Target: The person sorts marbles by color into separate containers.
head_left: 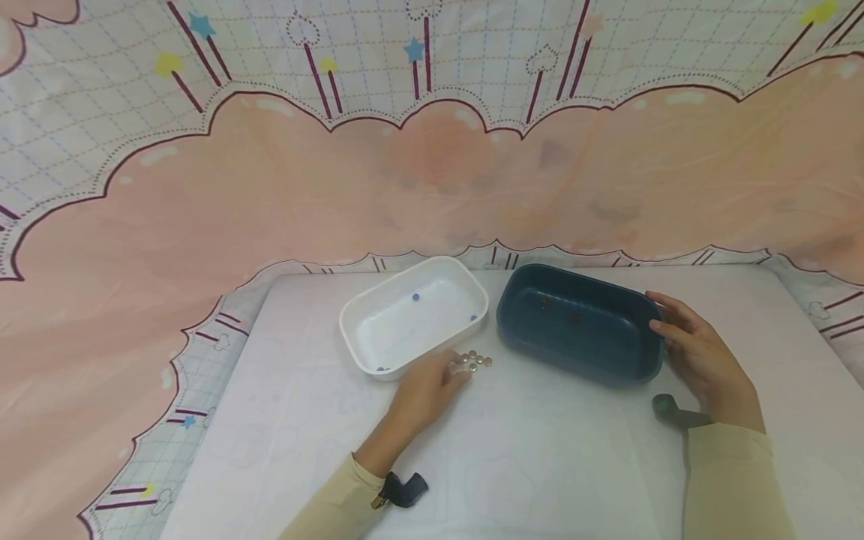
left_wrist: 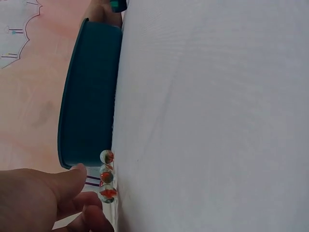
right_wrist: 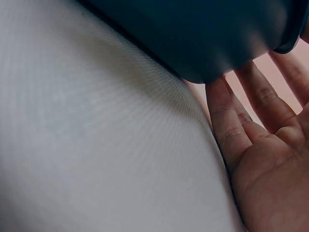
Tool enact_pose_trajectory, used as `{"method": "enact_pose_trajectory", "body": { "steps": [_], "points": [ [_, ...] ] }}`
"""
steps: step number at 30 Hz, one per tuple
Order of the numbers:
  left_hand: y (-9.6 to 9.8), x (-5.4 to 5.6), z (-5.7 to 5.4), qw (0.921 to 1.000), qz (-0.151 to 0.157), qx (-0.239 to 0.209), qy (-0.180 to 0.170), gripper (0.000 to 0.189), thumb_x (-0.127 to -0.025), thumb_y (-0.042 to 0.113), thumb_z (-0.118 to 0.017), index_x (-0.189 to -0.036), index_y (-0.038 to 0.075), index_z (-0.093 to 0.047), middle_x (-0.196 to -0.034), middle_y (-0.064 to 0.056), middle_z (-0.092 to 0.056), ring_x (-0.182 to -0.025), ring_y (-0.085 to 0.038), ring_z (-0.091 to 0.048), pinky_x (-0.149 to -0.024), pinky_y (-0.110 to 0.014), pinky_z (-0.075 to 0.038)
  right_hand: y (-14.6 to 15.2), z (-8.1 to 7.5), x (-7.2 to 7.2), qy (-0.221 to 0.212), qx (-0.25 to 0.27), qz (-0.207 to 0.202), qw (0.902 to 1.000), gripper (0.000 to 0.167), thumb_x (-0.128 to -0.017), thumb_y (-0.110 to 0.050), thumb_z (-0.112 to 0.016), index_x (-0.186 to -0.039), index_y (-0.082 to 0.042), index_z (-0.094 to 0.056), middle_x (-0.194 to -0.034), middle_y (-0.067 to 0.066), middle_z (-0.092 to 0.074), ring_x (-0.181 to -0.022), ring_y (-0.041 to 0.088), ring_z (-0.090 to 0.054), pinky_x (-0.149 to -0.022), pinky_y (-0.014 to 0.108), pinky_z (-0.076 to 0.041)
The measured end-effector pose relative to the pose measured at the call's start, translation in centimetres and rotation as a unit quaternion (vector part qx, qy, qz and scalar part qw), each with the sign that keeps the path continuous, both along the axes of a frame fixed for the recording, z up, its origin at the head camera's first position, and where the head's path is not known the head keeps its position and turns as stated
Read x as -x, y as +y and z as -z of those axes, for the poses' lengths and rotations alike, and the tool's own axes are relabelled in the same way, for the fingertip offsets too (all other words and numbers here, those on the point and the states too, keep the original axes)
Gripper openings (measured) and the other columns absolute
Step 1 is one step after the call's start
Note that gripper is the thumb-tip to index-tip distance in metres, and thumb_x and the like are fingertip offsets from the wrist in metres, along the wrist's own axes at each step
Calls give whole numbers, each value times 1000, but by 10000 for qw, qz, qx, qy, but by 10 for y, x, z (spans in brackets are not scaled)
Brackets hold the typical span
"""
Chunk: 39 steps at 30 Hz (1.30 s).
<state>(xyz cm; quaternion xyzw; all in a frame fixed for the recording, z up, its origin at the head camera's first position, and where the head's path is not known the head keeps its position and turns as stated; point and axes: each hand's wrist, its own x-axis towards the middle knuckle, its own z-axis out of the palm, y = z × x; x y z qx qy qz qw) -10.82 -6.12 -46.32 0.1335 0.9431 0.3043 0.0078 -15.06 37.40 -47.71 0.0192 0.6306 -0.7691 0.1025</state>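
Observation:
A small cluster of glass marbles (head_left: 475, 361) lies on the white cloth between two trays; close up, the marbles (left_wrist: 106, 177) have orange and green swirls. Beside its left edge is my left hand (head_left: 424, 391), thumb and bent fingers apart, with no marble plainly gripped. My right hand (head_left: 705, 360) holds the right end of a dark blue tray (head_left: 580, 360), thumb at the rim and fingers (right_wrist: 264, 94) against the end wall. A few reddish-brown pieces (head_left: 544, 303) lie inside that tray. The white tray (head_left: 346, 322) contains three small blue balls (head_left: 415, 298).
A white cloth (head_left: 526, 465) covers the table. Behind it hangs a patterned peach curtain (head_left: 432, 180). Dark wrist-worn devices (head_left: 405, 490) stick out beside both wrists, below the tan sleeves (head_left: 736, 472).

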Motion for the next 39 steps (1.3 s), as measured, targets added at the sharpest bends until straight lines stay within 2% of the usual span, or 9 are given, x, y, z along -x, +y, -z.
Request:
{"method": "enact_pose_trajectory", "body": {
  "steps": [6, 12, 19, 25, 27, 32, 39],
  "points": [
    [-3, 1, 3, 10000, 22, -19, -73, 26, -97, 32, -69, -116, 14, -70, -77, 6, -59, -68, -8, -51, -67, -24, -46, -1, 0, -1, 125, 66, -28, 9999, 59, -105, -8, -56, -159, -22, -37, -141, -18, -48, -131, -3, -39, -127, 36, 13],
    [-5, 1, 5, 9998, 3, -17, -218, 23, -96, 31, -70, -113, 15, -71, -75, 7, -58, -67, -8, -51, -64, -23, -44, -2, 1, 0, 112, -36, 45, 9999, 58, -104, -9, -57, -158, -23, -39, -140, -18, -48, -131, -2, -39, -128, 37, 12],
    [-6, 2, 7, 9997, -16, 5, -262, 20, -96, 32, -70, -110, 16, -70, -73, 8, -57, -66, -8, -51, -62, -22, -44, -1, 4, 2, 314, 68, -46, 9995, 57, -105, -5, -54, -158, -19, -38, -139, -16, -49, -127, -5, -43, -127, 27, 3],
    [-6, 3, 9, 9996, -57, 19, -281, 18, -96, 31, -70, -107, 17, -69, -73, 7, -56, -66, -8, -51, -62, -23, -44, 0, 3, 2, 288, -47, -33, 9996, 58, -105, -7, -55, -158, -20, -37, -143, -17, -44, -138, 3, -31, -127, 36, 14],
    [-6, 3, 9, 9996, -60, 48, -274, 17, -96, 31, -70, -106, 17, -69, -73, 7, -56, -66, -8, -50, -62, -22, -43, 0, 3, 2, 295, -51, -51, 9995, 58, -105, -7, -54, -159, -20, -37, -143, -18, -44, -139, 3, -30, -127, 35, 13],
    [-5, 2, 9, 9996, -76, 72, -263, 15, -96, 31, -70, -105, 18, -68, -73, 8, -55, -66, -8, -50, -62, -22, -43, -1, 4, 2, 414, -15, -110, 9991, 56, -105, -6, -53, -158, -19, -37, -143, -18, -45, -132, -2, -37, -128, 28, 6],
    [-5, 3, 10, 9996, -102, 37, -257, 13, -96, 30, -70, -103, 18, -69, -73, 8, -56, -67, -8, -50, -63, -22, -43, -1, 4, 1, 415, 35, -115, 9991, 56, -106, -6, -53, -158, -19, -38, -141, -16, -47, -127, -7, -43, -128, 27, 4]
  ]
}}
